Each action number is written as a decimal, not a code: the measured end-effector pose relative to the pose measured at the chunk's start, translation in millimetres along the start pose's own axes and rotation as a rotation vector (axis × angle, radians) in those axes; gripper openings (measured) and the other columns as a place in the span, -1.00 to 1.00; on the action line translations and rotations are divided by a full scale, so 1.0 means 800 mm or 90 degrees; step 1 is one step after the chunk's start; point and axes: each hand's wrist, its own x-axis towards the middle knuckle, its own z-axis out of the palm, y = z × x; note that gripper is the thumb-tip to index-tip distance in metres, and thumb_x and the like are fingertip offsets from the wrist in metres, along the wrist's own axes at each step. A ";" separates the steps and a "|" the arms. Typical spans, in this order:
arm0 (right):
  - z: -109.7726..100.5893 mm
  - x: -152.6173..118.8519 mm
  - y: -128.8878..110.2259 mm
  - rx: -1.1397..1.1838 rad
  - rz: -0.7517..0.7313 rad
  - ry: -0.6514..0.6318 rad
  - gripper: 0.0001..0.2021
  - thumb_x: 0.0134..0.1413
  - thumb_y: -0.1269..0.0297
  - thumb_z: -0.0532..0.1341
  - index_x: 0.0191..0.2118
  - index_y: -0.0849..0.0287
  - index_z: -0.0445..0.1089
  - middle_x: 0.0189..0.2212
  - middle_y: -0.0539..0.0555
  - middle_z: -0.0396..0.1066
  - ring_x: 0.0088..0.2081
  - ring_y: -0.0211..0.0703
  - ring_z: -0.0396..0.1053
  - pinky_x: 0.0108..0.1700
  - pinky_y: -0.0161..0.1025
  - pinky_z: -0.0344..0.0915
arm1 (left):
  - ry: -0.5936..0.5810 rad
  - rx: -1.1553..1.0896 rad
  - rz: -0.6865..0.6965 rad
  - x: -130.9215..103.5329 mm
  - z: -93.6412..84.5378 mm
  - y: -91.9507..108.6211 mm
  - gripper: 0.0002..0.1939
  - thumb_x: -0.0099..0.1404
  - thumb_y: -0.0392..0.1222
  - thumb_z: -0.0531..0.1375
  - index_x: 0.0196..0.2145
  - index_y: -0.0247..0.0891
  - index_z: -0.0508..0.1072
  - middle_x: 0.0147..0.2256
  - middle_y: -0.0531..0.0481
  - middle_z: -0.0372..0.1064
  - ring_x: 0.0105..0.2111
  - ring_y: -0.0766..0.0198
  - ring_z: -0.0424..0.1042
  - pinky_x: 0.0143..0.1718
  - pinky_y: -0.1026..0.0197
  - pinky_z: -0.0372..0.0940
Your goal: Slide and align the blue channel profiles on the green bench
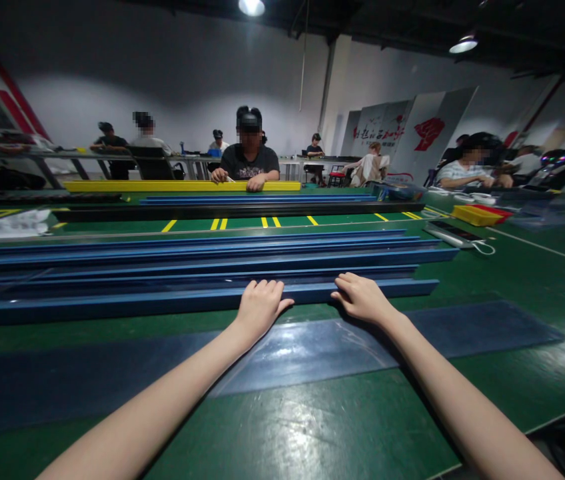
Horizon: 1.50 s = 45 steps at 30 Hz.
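Both hands rest at the nearest long blue channel, which lies across the green table. My left hand has its fingers bent over the channel's upper edge, with the thumb pointing right. To the right of it, my right hand curls its fingers on the same channel, thumb toward the near side. A gap of bare channel shows between the hands. Under my forearms lies a flat, shiny translucent blue strip. More blue channels lie side by side just beyond.
A phone with a white cable lies at the right, near a yellow tray. A long black bar and a yellow bar cross the far side, where a person sits. White crumpled sheets lie at the left.
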 end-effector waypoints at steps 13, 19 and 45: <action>0.001 0.000 0.001 0.006 -0.005 0.006 -0.79 0.11 0.22 -0.05 -0.42 0.18 0.24 -0.40 0.08 0.31 -0.33 -0.22 0.24 -0.33 -0.34 0.06 | 0.001 -0.004 -0.003 0.000 -0.001 0.001 -0.71 0.19 0.04 0.07 -0.38 -0.27 0.33 -0.45 -0.05 0.35 -0.40 0.18 0.31 -0.41 0.19 -0.01; 0.001 0.000 0.001 0.011 -0.001 0.005 -0.79 0.11 0.23 -0.04 -0.43 0.18 0.23 -0.40 0.08 0.31 -0.34 -0.22 0.24 -0.33 -0.34 0.06 | -0.003 0.019 -0.010 0.000 -0.003 0.002 -0.68 0.19 0.06 0.06 -0.36 -0.29 0.31 -0.48 -0.05 0.34 -0.42 0.18 0.30 -0.42 0.18 0.00; 0.000 0.000 0.002 0.003 -0.002 0.008 -0.79 0.11 0.22 -0.03 -0.43 0.17 0.23 -0.40 0.07 0.31 -0.33 -0.22 0.25 -0.34 -0.34 0.07 | 0.006 0.012 0.001 0.001 0.000 0.000 -0.68 0.19 0.07 0.05 -0.38 -0.29 0.30 -0.47 -0.03 0.36 -0.42 0.20 0.31 -0.39 0.19 0.01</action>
